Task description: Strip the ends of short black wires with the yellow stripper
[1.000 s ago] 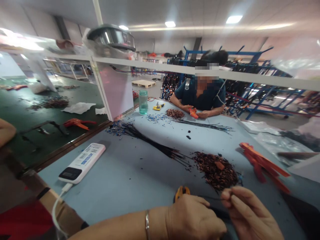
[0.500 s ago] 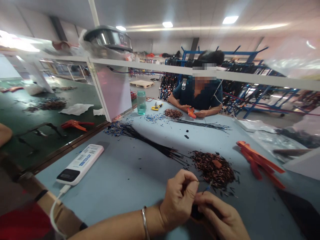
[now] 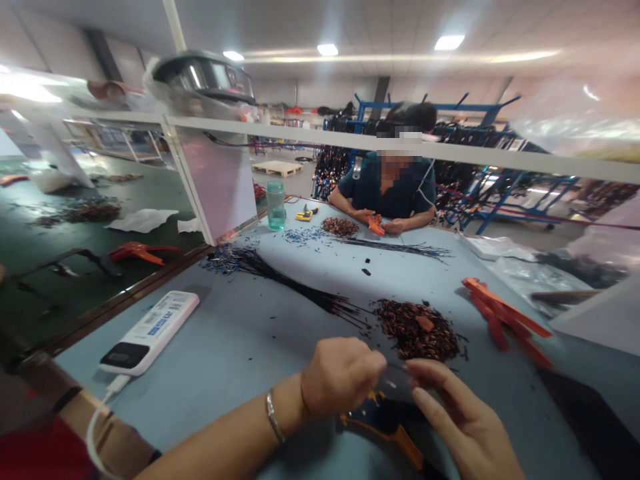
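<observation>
My left hand (image 3: 345, 373) is closed in a fist above the near table edge. A thin dark wire (image 3: 396, 366), blurred, runs from its fingertips toward my right hand. My right hand (image 3: 465, 420) is close by on the right, with thumb and index finger apart; whether they touch the wire is unclear. Under both hands is a black and orange object (image 3: 385, 430), partly hidden and blurred. Just beyond them lies a heap of small brown-black offcuts (image 3: 420, 333). A bundle of black wires (image 3: 300, 290) stretches from this heap to the far left.
Orange-handled pliers (image 3: 505, 320) lie to the right, and a white power bank (image 3: 150, 333) with a cable is on the left. Opposite, a person (image 3: 385, 187) holds an orange tool (image 3: 375, 225). A green bottle (image 3: 275, 205) and yellow tool (image 3: 307, 213) stand farther back. A white rail (image 3: 300, 137) crosses above.
My hands have moved apart, the left one turning to show its back. The black and orange object now shows below them. The whole view has shifted slightly.
</observation>
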Motion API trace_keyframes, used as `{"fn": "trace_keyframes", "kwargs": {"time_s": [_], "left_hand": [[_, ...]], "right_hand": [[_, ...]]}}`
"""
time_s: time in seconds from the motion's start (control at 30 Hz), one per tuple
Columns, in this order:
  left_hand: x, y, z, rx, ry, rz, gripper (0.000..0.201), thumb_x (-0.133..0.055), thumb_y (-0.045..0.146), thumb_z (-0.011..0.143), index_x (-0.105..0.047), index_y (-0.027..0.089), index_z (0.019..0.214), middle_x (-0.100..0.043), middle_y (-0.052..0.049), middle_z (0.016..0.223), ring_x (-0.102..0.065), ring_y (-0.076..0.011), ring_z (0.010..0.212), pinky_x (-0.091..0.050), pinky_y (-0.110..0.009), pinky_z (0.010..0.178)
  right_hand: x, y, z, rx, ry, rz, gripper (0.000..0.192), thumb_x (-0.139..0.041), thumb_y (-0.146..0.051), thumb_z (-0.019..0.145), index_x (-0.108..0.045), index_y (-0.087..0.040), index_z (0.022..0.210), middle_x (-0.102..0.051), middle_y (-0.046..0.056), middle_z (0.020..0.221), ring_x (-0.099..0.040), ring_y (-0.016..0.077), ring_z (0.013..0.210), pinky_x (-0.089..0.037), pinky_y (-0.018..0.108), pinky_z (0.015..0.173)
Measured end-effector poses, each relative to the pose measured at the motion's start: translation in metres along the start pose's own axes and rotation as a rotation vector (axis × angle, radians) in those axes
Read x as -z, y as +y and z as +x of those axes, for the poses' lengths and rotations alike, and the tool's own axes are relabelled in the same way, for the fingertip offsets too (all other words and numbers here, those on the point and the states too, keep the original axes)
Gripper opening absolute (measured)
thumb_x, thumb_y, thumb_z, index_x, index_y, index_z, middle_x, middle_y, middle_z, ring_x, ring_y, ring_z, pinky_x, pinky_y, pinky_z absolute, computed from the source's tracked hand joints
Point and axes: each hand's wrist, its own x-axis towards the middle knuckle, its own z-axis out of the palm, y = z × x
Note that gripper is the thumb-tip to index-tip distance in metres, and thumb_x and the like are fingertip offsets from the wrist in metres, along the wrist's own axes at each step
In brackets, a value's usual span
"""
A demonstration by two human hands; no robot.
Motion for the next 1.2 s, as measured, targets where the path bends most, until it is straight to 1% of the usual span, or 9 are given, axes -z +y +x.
{"fn": "trace_keyframes", "kwargs": {"time_s": [0.1,0.33,0.43,0.53,0.6,0.7,0.77,0.9,1.2], "left_hand": [[-0.006,0.008,-0.004,-0.245,-0.113,0.087,0.026,-0.038,0.02,0.096,-0.058,0.015,0.08,-0.052,0.002,0.054,-0.042,-0.0125,0.047,-0.028,-0.028,0.045],[-0.014,0.008,-0.013,-0.204,-0.148,0.132,0.025,-0.04,0.02,0.095,-0.056,0.017,0.077,-0.051,0.003,0.055,-0.042,-0.0124,0.049,-0.032,-0.027,0.051],[-0.012,0.009,-0.012,-0.168,-0.166,0.149,0.022,-0.04,0.019,0.095,-0.058,0.017,0.082,-0.054,0.003,0.057,-0.045,-0.0125,0.052,-0.043,-0.029,0.075],[-0.008,0.013,-0.009,-0.115,-0.206,0.176,0.023,-0.039,0.015,0.094,-0.06,0.017,0.085,-0.058,0.003,0.059,-0.048,-0.012,0.056,-0.031,-0.044,0.105],[-0.007,0.014,-0.008,-0.105,-0.213,0.192,0.022,-0.04,0.014,0.094,-0.06,0.017,0.086,-0.058,0.003,0.059,-0.049,-0.0118,0.058,-0.026,-0.047,0.108],[-0.009,0.011,-0.009,-0.096,-0.207,0.211,0.018,-0.042,0.015,0.093,-0.06,0.017,0.089,-0.059,0.003,0.061,-0.05,-0.0123,0.058,-0.034,-0.043,0.098],[-0.011,0.008,-0.011,-0.102,-0.2,0.222,0.018,-0.042,0.018,0.094,-0.059,0.016,0.09,-0.058,0.002,0.061,-0.05,-0.0127,0.056,-0.041,-0.035,0.079],[-0.01,0.002,-0.012,-0.152,-0.201,0.22,0.024,-0.035,0.022,0.097,-0.057,0.014,0.091,-0.052,0.002,0.057,-0.048,-0.0123,0.049,-0.029,-0.028,0.047],[-0.009,0.003,-0.012,-0.172,-0.234,0.253,0.023,-0.034,0.019,0.097,-0.056,0.013,0.096,-0.055,0.003,0.056,-0.05,-0.0125,0.046,-0.027,-0.03,0.043]], "right_hand": [[-0.004,-0.006,-0.002,0.111,-0.07,-0.041,0.018,-0.065,-0.03,0.084,-0.067,-0.029,0.102,-0.075,-0.003,0.089,-0.072,0.0137,0.079,-0.055,0.013,0.074],[-0.005,-0.002,-0.006,0.186,-0.051,-0.159,0.011,-0.063,-0.029,0.086,-0.07,-0.028,0.095,-0.075,-0.004,0.084,-0.072,0.0129,0.072,-0.054,0.013,0.07],[-0.006,-0.003,-0.006,0.148,-0.048,-0.188,0.013,-0.06,-0.032,0.088,-0.071,-0.026,0.086,-0.075,-0.002,0.079,-0.07,0.015,0.068,-0.054,0.017,0.066],[-0.006,-0.004,-0.007,0.068,-0.058,-0.224,0.021,-0.058,-0.038,0.088,-0.071,-0.025,0.079,-0.073,0.0,0.072,-0.069,0.0171,0.064,-0.054,0.02,0.064],[-0.005,-0.002,-0.007,0.018,-0.079,-0.232,0.025,-0.056,-0.041,0.088,-0.071,-0.024,0.077,-0.073,0.0,0.07,-0.068,0.0176,0.061,-0.053,0.021,0.062],[-0.003,0.001,-0.006,-0.046,-0.086,-0.217,0.026,-0.056,-0.043,0.087,-0.071,-0.025,0.076,-0.073,-0.001,0.068,-0.067,0.0174,0.06,-0.052,0.02,0.06],[-0.001,0.004,-0.005,-0.082,-0.073,-0.205,0.026,-0.057,-0.044,0.085,-0.071,-0.025,0.075,-0.072,-0.002,0.067,-0.067,0.0172,0.061,-0.051,0.019,0.059],[0.003,0.007,-0.002,-0.162,-0.064,-0.186,0.026,-0.059,-0.047,0.083,-0.07,-0.025,0.074,-0.07,-0.003,0.065,-0.065,0.0174,0.061,-0.049,0.02,0.059],[0.009,0.012,0.007,-0.196,-0.057,-0.186,0.028,-0.06,-0.047,0.08,-0.069,-0.024,0.067,-0.066,-0.003,0.059,-0.062,0.0183,0.057,-0.047,0.023,0.057]]}}
